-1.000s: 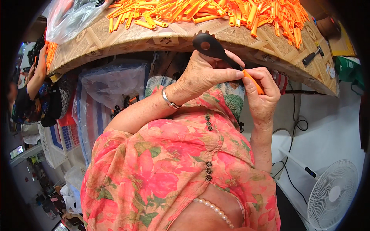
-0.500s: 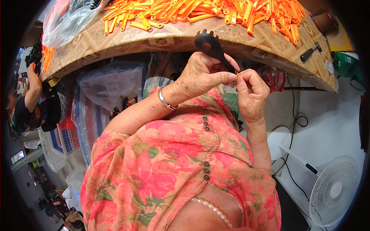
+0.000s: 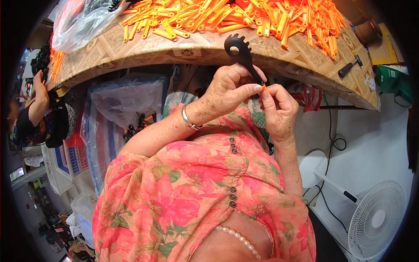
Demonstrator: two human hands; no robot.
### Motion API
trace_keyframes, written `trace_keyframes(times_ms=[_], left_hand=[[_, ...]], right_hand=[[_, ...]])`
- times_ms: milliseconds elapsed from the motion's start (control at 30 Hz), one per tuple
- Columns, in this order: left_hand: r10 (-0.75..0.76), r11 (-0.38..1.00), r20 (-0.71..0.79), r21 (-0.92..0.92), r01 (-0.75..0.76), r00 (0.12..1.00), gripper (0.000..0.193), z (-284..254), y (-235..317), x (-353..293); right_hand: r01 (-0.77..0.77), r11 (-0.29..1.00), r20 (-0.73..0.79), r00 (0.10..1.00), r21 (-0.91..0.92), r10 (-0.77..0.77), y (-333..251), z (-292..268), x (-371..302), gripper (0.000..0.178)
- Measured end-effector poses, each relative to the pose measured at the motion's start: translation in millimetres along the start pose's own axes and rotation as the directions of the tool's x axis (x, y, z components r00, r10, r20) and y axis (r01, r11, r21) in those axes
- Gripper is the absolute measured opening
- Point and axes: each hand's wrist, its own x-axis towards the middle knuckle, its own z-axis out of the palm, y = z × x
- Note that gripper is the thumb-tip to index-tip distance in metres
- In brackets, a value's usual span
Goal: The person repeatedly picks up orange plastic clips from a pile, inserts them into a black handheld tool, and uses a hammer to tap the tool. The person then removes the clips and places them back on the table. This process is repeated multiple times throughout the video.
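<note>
1. Utensil of matt black, plastic-looking material point(image 3: 246, 61), its rounded head pierced by one round hole and edged with blunt prongs, narrows to a slim neck; it lies within the left grip, with the head jutting out beyond the knuckles.
2. Left grip point(image 3: 224, 89): closed, thumb and fingers holding the black neck.
3. Right grip point(image 3: 281, 109): thumb and fingertips pinched together on a bright orange plastic piece point(image 3: 264, 88). Only its tip shows, at the neck's lower end between both grips; whether one sits inside the other, I cannot tell.
4. Beyond both grips, a heap of long, glossy orange plastic handles point(image 3: 301, 22), some with holed ends, covers part of the wood-patterned bench point(image 3: 131, 50).
5. Writing: well to the right of the right grip, a green bag point(image 3: 389, 78) carries small white print. Any lettering on the utensil is too small to tell.
</note>
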Motion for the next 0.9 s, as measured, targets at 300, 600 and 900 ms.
trace_keyframes(times_ms=[300, 600, 900], left_hand=[[0.052, 0.992, -0.009, -0.116, -0.052, 0.999, 0.023, -2.5, -6.5, 0.2], [-0.222, 0.745, 0.381, -0.528, 0.408, 0.898, 0.063, -23.1, 14.3, 3.6], [-0.170, 0.590, 0.637, -0.545, 0.595, 0.752, 0.052, -40.2, 13.0, -1.4]], right_hand=[[0.111, 0.989, -0.096, 0.988, -0.097, -0.120, 0.7, 6.5, 5.8, 0.005], [0.626, 0.547, 0.087, 0.698, -0.555, -0.711, -12.5, -25.9, 23.5, 0.018], [0.657, 0.384, 0.224, 0.647, -0.649, -0.729, 0.4, -33.8, 35.6, 0.024]])
